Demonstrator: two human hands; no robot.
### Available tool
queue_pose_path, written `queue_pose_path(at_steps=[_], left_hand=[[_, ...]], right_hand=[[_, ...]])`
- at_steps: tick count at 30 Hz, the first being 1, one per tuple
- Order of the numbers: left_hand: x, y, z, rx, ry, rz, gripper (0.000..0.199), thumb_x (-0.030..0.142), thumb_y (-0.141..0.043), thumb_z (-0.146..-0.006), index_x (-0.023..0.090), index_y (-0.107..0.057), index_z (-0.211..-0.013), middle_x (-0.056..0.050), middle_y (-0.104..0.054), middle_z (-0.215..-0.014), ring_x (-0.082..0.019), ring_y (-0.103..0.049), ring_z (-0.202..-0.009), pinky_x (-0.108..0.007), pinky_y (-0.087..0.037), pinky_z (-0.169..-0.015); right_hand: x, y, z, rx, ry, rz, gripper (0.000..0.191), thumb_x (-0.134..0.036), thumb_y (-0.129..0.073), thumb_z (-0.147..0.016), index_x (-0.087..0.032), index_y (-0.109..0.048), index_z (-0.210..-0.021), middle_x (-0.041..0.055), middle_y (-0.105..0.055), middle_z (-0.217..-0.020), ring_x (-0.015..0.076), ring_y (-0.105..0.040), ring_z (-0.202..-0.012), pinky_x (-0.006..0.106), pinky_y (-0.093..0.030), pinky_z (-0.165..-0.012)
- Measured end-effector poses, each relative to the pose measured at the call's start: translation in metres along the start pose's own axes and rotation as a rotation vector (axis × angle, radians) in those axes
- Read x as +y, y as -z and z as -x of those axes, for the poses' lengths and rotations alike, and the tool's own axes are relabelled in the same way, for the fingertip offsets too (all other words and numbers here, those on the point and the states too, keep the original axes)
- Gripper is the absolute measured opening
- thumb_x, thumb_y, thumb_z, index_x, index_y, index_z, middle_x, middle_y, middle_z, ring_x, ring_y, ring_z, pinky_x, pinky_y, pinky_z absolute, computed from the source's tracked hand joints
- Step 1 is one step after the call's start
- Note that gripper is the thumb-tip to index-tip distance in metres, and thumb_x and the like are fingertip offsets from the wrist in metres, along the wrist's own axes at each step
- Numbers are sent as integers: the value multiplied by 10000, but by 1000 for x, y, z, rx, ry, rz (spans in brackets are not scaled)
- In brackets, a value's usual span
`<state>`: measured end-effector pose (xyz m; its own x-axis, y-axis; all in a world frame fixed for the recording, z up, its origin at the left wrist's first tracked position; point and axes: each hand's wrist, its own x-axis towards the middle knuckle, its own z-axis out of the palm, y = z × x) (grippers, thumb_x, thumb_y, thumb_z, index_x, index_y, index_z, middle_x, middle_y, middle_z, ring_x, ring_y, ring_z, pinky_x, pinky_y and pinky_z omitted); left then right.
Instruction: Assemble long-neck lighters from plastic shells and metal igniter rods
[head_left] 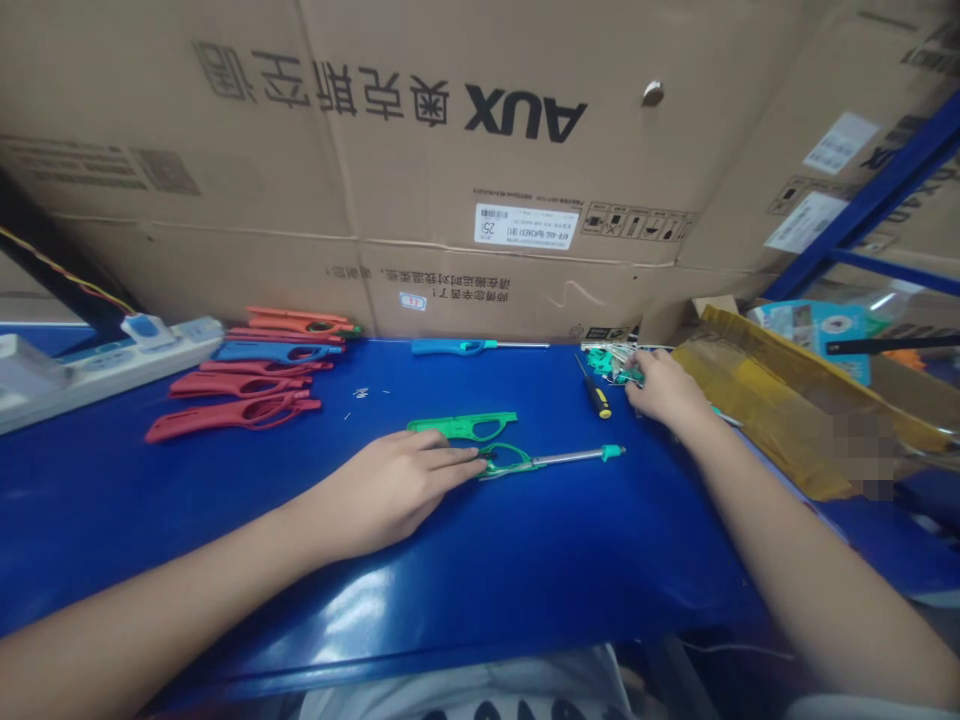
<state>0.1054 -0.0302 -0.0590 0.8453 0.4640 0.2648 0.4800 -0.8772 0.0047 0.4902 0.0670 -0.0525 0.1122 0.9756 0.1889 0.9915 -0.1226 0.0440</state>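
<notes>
My left hand [401, 485] lies over the handle of an opened green long-neck lighter [517, 462], fingers pressed together on it. A metal tube with a teal tip extends from that lighter to the right. Just behind it rests a loose green lighter shell half [480, 427]. At the back right, my right hand [664, 385] reaches into a heap of small teal and metal parts [604, 360]. Its fingertips are pinched there, and what they hold is hidden. A black and yellow screwdriver [598, 395] lies beside that heap.
Red, orange and blue lighter shells [240, 385] are stacked at the left, near a white power strip [142, 360]. A blue lighter [457, 347] lies along the large carton [420, 180]. Tiny pins [361, 393] are scattered on the blue table. A taped cardboard box [810, 400] stands at the right.
</notes>
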Motion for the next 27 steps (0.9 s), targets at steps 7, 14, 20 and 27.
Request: queue_pose_path(at_steps=[7, 14, 20, 27], left_hand=[[2, 1, -1, 18, 14, 12, 370, 221, -469, -1016, 245, -621, -1353, -49, -690, -1310, -222, -653, -1128, -362, -538, -968], [1, 1, -1, 34, 6, 19, 351, 232, -478, -1015, 250, -643, -1324, -54, -705, -1273, -213, -666, -1096, -348, -537, -954], [0, 1, -1, 24, 0, 1, 338, 227, -450, -1029, 251, -649, -1301, -38, -706, -1279, -215, -670, -1093, -352, -539, -941], [-1, 1, -1, 16, 3, 18, 329, 223, -455, -1029, 248, -647, -1295, -41, -701, -1282, -214, -661, -1126, -353, -529, -959]], right_hand=[[1, -5, -1, 30, 9, -36, 285, -217, -576, -809, -174, -649, -1081, 174, -590, -1160, 332, -614, -1042, 415, -498, -838], [7, -10, -8, 76, 59, -102, 301, -156, -492, -845, -183, -631, -1112, 142, -633, -1127, 286, -619, -1047, 373, -490, -884], [15, -16, -15, 44, 64, -100, 243, -173, -536, -873, -156, -689, -1062, 154, -633, -1125, 286, -619, -1043, 373, -479, -909], [17, -15, -13, 76, 72, -127, 118, -206, -619, -837, -179, -690, -927, 120, -602, -1065, 266, -622, -966, 360, -494, -865]])
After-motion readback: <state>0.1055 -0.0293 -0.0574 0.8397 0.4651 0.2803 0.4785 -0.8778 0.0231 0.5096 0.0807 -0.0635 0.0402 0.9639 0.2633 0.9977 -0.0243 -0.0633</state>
